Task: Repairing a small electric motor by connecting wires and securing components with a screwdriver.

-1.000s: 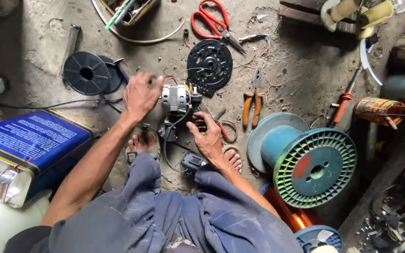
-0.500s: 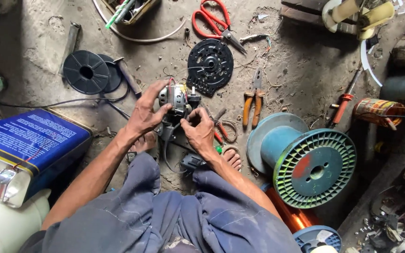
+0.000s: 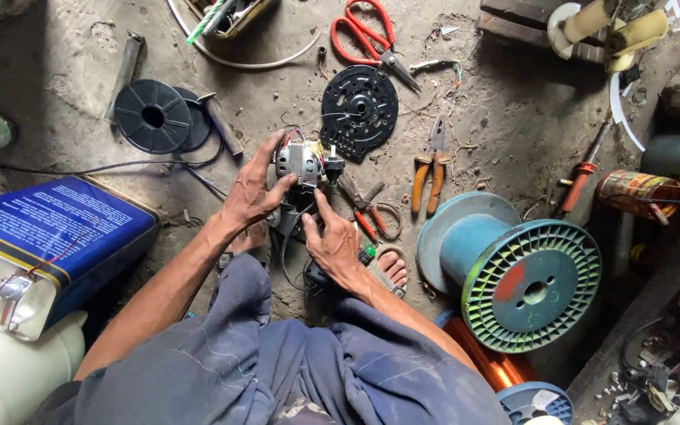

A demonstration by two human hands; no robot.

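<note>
Head view, looking down at a dirt floor (image 3: 513, 134). A small electric motor (image 3: 299, 161), grey metal with coloured wires at its top, stands on the floor at the centre of the view, between the person's knees and a black perforated disc (image 3: 359, 112). The left hand (image 3: 252, 197) wraps the motor's left side, fingers curled around the housing. The right hand (image 3: 332, 240) lies just below the motor, index finger stretched up toward its lower right edge; whether it touches cannot be told. The motor's long axis appears to run roughly away from the person, the wired end pointing toward the disc.

Around the motor: red-handled pliers (image 3: 362, 211) lie just right of it, orange-handled pliers (image 3: 428, 175) farther right, and a large blue-green spool (image 3: 525, 279) well to the lower right. Red-handled scissors (image 3: 367, 38) lie beyond the disc. A black reel (image 3: 153, 116) lies to the upper left, a blue tin can (image 3: 45, 236) far left. A black cable (image 3: 120, 167) crosses the floor left of the motor.
</note>
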